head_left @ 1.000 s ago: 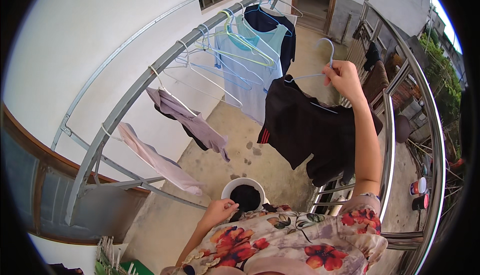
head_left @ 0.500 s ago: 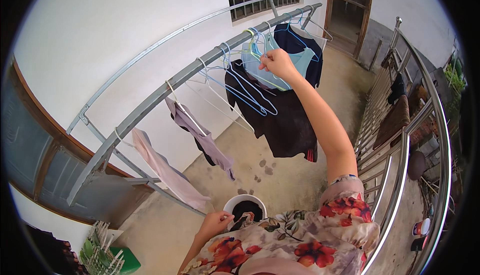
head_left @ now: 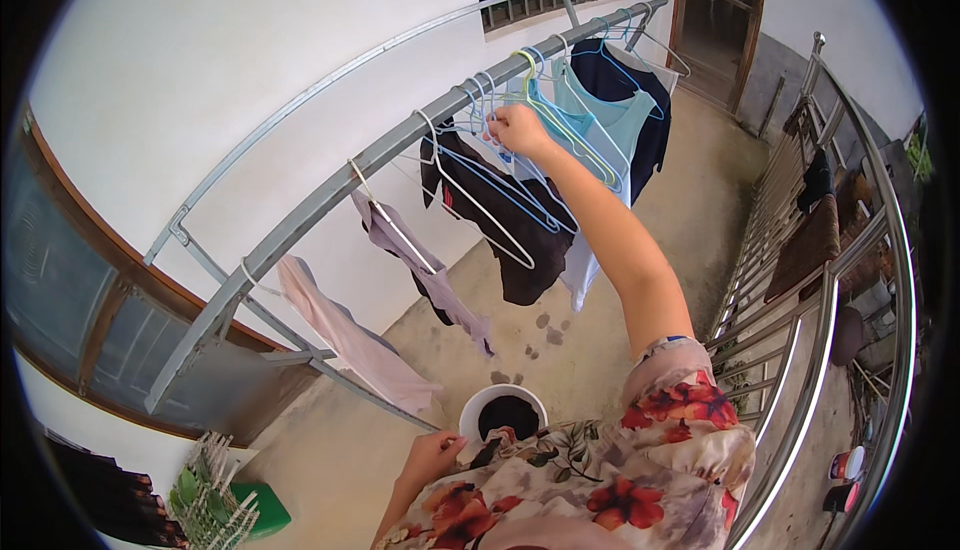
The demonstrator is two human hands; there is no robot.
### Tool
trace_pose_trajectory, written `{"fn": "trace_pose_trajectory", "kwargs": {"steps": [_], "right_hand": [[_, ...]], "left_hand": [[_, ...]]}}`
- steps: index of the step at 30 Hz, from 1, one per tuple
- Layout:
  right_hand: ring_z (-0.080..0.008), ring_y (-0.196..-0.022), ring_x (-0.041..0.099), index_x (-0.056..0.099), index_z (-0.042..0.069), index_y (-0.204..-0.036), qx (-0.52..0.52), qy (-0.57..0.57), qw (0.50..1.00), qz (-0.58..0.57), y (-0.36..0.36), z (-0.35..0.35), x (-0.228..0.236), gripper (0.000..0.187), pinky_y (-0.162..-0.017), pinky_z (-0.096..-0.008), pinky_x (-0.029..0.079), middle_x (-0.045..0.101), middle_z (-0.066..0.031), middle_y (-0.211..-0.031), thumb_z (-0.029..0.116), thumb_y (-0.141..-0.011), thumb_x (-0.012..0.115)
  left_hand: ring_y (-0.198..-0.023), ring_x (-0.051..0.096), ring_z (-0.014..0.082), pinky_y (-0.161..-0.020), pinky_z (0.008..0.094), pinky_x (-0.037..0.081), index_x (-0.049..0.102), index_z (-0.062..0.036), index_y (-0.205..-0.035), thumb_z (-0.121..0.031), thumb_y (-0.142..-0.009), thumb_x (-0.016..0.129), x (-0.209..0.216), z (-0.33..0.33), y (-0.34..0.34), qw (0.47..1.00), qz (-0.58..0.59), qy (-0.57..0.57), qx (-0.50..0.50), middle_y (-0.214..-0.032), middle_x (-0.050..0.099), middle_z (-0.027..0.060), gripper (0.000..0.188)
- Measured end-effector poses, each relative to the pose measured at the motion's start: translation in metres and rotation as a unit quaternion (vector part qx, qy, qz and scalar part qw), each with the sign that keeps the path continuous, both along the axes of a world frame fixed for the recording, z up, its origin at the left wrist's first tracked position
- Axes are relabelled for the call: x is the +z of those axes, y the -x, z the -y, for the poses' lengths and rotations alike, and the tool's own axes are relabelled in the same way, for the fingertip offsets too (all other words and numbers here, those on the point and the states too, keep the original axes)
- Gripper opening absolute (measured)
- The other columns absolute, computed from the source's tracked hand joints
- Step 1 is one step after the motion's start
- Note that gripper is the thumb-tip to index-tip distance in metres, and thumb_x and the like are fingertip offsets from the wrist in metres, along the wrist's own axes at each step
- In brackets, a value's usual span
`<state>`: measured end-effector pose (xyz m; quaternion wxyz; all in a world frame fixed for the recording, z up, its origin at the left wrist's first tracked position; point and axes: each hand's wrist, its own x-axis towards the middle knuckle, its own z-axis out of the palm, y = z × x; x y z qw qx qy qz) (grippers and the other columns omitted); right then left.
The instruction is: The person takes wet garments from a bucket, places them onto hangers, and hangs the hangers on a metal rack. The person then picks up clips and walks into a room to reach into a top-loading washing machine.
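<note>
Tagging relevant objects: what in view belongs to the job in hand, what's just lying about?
Seems in the job:
- right hand, up among the hanger hooks
- black garment hanging below it
- grey rail
- white bucket holding dark cloth

Likely just lying about:
- green object, lower left
- bundle of stems beside it
- brown cloth by the railing

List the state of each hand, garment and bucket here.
Right hand: raised, fingers closed on a partly hidden hanger
Left hand: low, fingers curled, beside the bucket
Black garment: hanging below the right hand
Lilac garment: hanging
Pale pink garment: hanging
Teal top: hanging
Navy garment: hanging
White bucket: uncovered, dark contents inside
</note>
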<state>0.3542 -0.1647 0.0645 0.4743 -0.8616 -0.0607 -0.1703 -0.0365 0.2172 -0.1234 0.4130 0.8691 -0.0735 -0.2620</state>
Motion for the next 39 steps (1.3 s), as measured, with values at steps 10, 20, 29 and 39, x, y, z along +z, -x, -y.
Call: {"fn": "trace_pose_trajectory", "kwargs": {"steps": [10,20,29,39], "right_hand": [[-0.0256,-0.087,0.067,0.069,0.0,-0.1,-0.125,0.002,0.972,0.197,0.129,0.017,0.005,0.022,-0.074,-0.0344,0.054,0.069,-0.0156,-0.097,0.005,-0.081,0.061],[-0.0087,-0.074,0.061,0.067,-0.002,-0.092,-0.153,-0.172,0.947,0.226,0.259,-0.037,0.007,0.017,-0.067,-0.0216,0.048,0.069,-0.005,-0.088,-0.005,-0.087,0.051],[-0.0072,-0.06,0.058,0.066,-0.002,-0.086,-0.199,-0.124,0.945,0.227,0.339,-0.103,-0.029,0.017,-0.052,-0.0204,0.044,0.064,-0.0035,-0.081,-0.009,-0.085,0.051],[-0.0113,-0.056,0.062,0.066,-0.003,-0.083,-0.271,-0.224,0.936,-0.005,0.45,-0.111,-0.148,0.017,-0.052,-0.0262,0.048,0.066,-0.0064,-0.072,-0.003,-0.081,0.049]], "left_hand": [[-0.065,0.066,0.0293,-0.062,0.0384,0.05,0.071,-0.0043,-0.089,-0.044,-0.082,0.07,-0.014,-0.025,-0.024,0.983,-0.03,-0.068,-0.17,-0.072,0.067,0.0156,0.04],[-0.068,0.066,0.0309,-0.066,0.0399,0.05,0.07,-0.0031,-0.08,-0.047,-0.08,0.069,0.002,-0.073,-0.035,0.959,-0.052,-0.118,-0.254,-0.07,0.067,0.0152,0.044],[-0.05,0.054,0.0125,-0.048,0.0288,0.044,0.071,-0.0022,-0.089,-0.041,-0.087,0.068,0.005,-0.168,-0.04,0.973,-0.081,-0.098,-0.194,-0.059,0.059,0.0059,0.039],[-0.046,0.044,0.0096,-0.042,0.0207,0.037,0.052,0.0071,-0.117,-0.027,-0.093,0.059,0.146,-0.292,-0.023,0.951,-0.097,0.294,0.001,-0.069,0.05,0.0059,0.043]]}}
